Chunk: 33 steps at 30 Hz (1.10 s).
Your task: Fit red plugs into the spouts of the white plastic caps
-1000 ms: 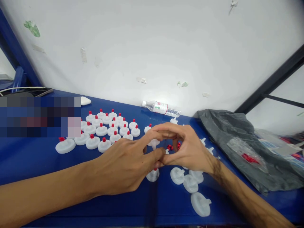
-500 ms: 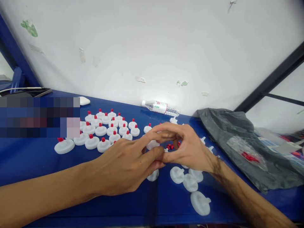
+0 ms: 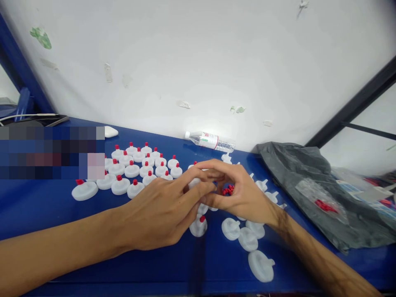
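My left hand (image 3: 168,210) and my right hand (image 3: 239,192) meet over the middle of the table, fingertips together. Both have their fingers curled in a pinch, and whatever lies between them is hidden. Just below the fingers rests a white disc-shaped plastic piece with a red cap (image 3: 198,226). Through the gap in my right hand a pile of small red caps (image 3: 228,189) shows on the table. White round pieces with bare spouts (image 3: 230,229) lie under and around my right wrist. Left of my hands, many white pieces wear red caps on their spouts (image 3: 132,170).
A clear plastic bottle (image 3: 210,140) lies on its side against the white wall. On the right is a grey plastic bag (image 3: 291,173) with a clear bag of red caps (image 3: 324,202) on it. A white object (image 3: 110,132) sits at the back left of the blue table (image 3: 148,268).
My fingers have shifted slightly up, uncovering the red cap on the piece beneath them. My right hand has turned a little, showing more of the red pile.
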Motion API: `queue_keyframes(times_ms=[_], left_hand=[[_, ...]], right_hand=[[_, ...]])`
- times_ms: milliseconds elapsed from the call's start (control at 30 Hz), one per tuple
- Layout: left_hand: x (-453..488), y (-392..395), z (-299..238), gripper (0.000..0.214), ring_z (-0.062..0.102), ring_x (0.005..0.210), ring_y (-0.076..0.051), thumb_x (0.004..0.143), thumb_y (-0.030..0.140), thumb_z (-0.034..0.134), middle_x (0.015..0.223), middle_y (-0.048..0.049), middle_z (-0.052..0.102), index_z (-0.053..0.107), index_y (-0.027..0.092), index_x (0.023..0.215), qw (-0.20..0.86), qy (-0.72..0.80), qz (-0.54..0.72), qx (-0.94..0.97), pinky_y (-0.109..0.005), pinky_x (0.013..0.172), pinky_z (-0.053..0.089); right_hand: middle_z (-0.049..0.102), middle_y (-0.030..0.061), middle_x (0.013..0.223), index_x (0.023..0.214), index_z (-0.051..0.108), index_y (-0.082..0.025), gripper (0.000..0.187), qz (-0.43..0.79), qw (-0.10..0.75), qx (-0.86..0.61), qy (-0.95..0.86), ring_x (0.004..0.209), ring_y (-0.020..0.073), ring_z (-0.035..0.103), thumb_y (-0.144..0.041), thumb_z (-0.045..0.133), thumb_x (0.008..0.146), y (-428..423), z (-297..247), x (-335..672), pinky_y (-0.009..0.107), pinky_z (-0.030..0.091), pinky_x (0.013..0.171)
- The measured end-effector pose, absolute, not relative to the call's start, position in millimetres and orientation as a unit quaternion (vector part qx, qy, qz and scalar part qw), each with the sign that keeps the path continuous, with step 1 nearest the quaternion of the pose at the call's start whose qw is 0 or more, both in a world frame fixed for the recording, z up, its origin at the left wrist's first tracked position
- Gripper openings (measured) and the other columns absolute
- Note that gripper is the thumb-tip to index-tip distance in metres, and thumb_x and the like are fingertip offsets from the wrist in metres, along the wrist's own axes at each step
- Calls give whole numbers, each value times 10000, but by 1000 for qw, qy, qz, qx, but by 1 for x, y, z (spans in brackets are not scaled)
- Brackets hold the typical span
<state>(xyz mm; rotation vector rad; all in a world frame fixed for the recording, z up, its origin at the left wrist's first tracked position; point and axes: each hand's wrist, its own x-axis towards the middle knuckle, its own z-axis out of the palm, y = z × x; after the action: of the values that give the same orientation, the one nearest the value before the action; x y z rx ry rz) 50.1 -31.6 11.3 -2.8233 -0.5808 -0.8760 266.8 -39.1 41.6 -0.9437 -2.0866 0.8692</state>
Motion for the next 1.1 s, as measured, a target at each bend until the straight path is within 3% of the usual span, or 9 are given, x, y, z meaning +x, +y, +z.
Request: queue_keyframes(times_ms=[133, 333, 933, 1100], left_hand=[[50, -29, 7, 426, 695, 808, -183, 908, 63, 403, 1253, -105, 630, 443, 192, 1312, 73, -198, -290, -933, -245, 442, 447], [50, -31, 8, 424, 679, 736, -154, 924, 35, 375, 1264, -84, 654, 425, 202, 1310, 77, -213, -280, -933, -252, 465, 446], [47, -30, 7, 396, 719, 1006, -175, 957, 71, 363, 1352, -63, 661, 478, 166, 1324, 105, -197, -261, -939, -259, 513, 489], [47, -33, 7, 350, 728, 880, -170, 989, 136, 340, 1334, -77, 659, 520, 192, 1283, 78, -218, -225, -947, -258, 562, 491]], right_hand=[[785, -20, 971, 1252, 688, -293, 444, 331, 336, -360, -805, 759, 146, 678, -189, 769, 828, -40, 42, 267, 259, 568, 709], [771, -41, 894, 1241, 688, -296, 409, 330, 320, -374, -805, 653, 115, 614, -202, 739, 846, -40, 41, 267, 228, 518, 614], [728, -34, 820, 1169, 714, -260, 303, 309, 321, -370, -815, 644, 111, 609, -183, 720, 876, -40, 36, 265, 233, 507, 625], [728, -51, 831, 1178, 713, -278, 333, 317, 307, -364, -820, 652, 97, 610, -156, 724, 869, -39, 36, 265, 208, 487, 603]])
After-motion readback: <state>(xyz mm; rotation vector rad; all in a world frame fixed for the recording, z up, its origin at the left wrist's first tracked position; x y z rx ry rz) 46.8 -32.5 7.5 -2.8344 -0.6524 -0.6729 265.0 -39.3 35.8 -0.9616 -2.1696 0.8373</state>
